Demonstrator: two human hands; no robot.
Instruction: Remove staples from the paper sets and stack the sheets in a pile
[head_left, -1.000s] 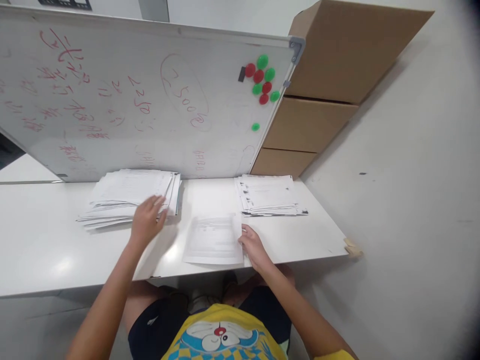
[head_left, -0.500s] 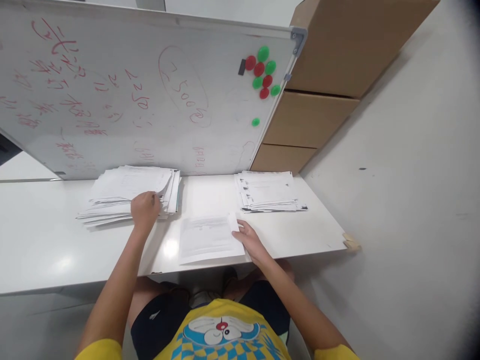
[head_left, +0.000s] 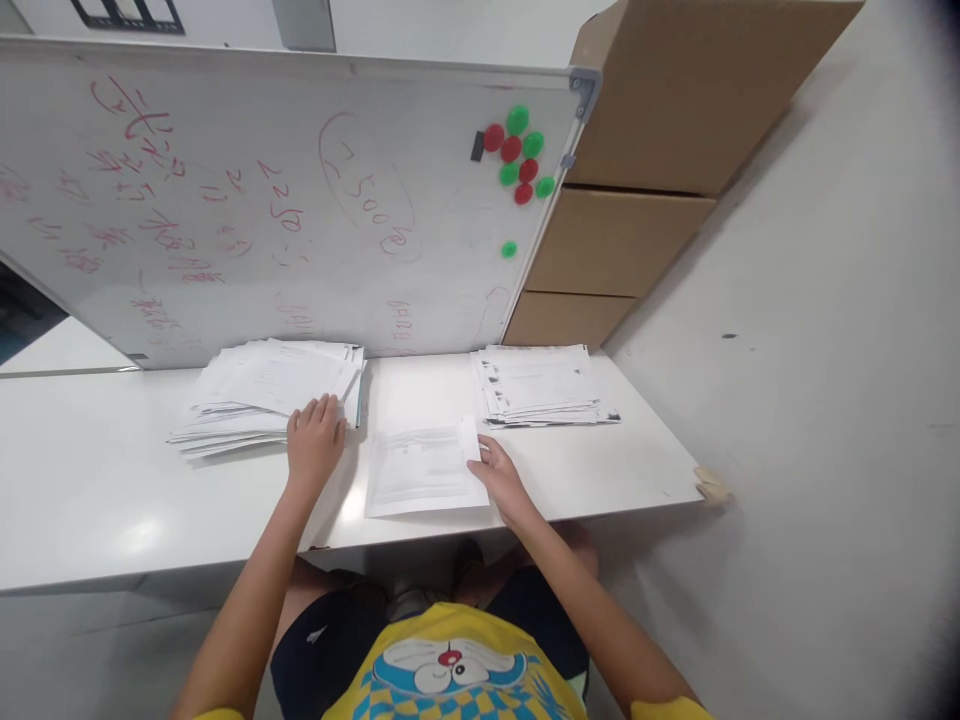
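My right hand [head_left: 501,481] pinches the right edge of a printed paper sheet [head_left: 424,470], thumb on top, above the white table near its front edge. At the left, my left hand [head_left: 316,437] lies with fingers stretched over the front right corner of a large, uneven stack of papers [head_left: 255,385]. Its fingertips touch the top sheets. Farther right, a smaller stack of papers [head_left: 536,385] lies near the foot of the whiteboard, apart from both hands.
A whiteboard [head_left: 435,300] with red handwriting and several red and green magnets [head_left: 517,118] stands along the back of the white table [head_left: 600,470]. Cardboard boxes [head_left: 615,240] are piled behind its right end. A white wall [head_left: 825,400] rises at the right.
My left hand has gone from a closed grip on the left stack's edge to lying flat with fingers extended, slightly to the right. My right hand keeps its hold on the sheet.
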